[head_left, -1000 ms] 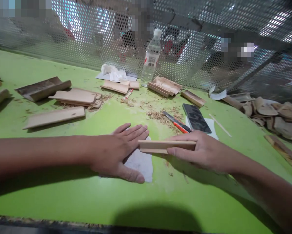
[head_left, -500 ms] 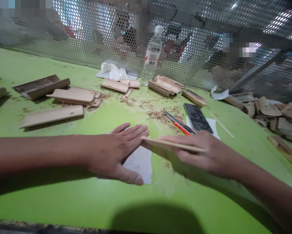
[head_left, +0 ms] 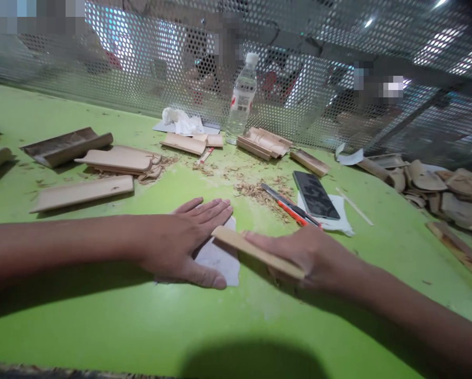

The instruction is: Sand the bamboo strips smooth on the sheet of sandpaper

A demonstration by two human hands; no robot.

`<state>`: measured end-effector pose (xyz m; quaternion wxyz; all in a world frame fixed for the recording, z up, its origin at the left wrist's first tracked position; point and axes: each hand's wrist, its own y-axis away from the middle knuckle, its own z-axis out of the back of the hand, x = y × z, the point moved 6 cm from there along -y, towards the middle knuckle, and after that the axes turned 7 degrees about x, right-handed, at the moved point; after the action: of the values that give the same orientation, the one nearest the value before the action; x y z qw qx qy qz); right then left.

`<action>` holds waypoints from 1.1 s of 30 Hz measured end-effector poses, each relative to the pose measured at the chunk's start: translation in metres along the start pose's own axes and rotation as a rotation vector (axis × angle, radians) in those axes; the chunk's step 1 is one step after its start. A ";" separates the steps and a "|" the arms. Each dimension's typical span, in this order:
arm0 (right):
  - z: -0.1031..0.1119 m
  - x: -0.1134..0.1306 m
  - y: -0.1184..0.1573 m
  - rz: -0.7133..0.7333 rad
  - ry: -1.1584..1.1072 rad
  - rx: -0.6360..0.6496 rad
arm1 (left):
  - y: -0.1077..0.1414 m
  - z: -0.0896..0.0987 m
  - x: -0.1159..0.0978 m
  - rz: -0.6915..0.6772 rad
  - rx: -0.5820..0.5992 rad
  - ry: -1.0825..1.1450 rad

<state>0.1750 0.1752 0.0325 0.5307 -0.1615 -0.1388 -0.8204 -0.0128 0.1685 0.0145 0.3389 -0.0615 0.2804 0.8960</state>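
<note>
My left hand (head_left: 184, 245) lies flat with fingers spread on a whitish sheet (head_left: 223, 258), pressing it against the green table (head_left: 113, 326). Part of the sheet is hidden under the palm. In my right hand (head_left: 314, 258) is a flat strip of bamboo (head_left: 255, 252), gripped between thumb and fingers. The strip's far end points toward the left hand and hangs over the sheet's right edge. Just beyond the right hand lies an orange-and-black utility knife (head_left: 291, 208) with its blade out.
Wood shavings (head_left: 255, 192) lie by the knife. A phone (head_left: 317, 195) rests on white paper. Curved bamboo pieces (head_left: 86, 195) lie at left and a pile (head_left: 437, 181) at right. Behind stand a water bottle (head_left: 241, 100) and a perforated metal screen (head_left: 149, 63).
My right hand has turned the bamboo strip so its broad face shows, and its near end has dropped lower. The left hand stays flat on the sheet. The view has shifted slightly.
</note>
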 end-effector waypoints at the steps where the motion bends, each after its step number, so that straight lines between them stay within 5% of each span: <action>1: -0.002 0.001 0.000 0.026 -0.020 0.035 | 0.000 0.000 0.001 0.005 0.005 -0.005; 12: 0.012 -0.015 -0.005 -0.386 -0.562 0.059 | 0.000 0.001 0.004 -0.014 -0.028 -0.006; 16: 0.005 -0.007 -0.005 -0.403 -0.685 0.159 | 0.001 0.000 0.004 -0.008 -0.008 -0.008; 20: 0.007 -0.008 -0.003 -0.354 -0.547 0.117 | 0.000 0.001 0.003 0.003 -0.009 -0.012; 23: -0.002 0.003 -0.005 -0.085 -0.427 0.247 | 0.000 0.002 0.003 -0.011 -0.007 -0.005; 25: 0.004 -0.003 -0.005 -0.064 -0.199 0.033 | 0.000 0.002 0.004 -0.012 -0.004 0.004; 27: 0.001 -0.004 -0.005 -0.027 0.042 -0.033 | 0.000 0.002 0.005 -0.014 -0.007 0.014; 30: -0.011 0.006 -0.004 0.204 0.236 -0.003 | 0.001 0.003 0.006 -0.017 -0.017 0.018; 33: -0.008 -0.005 -0.005 0.109 0.230 -0.067 | 0.002 0.003 0.007 0.000 -0.001 0.008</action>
<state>0.1716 0.1777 0.0226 0.5814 -0.0913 -0.0407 -0.8075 -0.0194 0.1735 0.0161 0.3379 -0.0651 0.2811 0.8959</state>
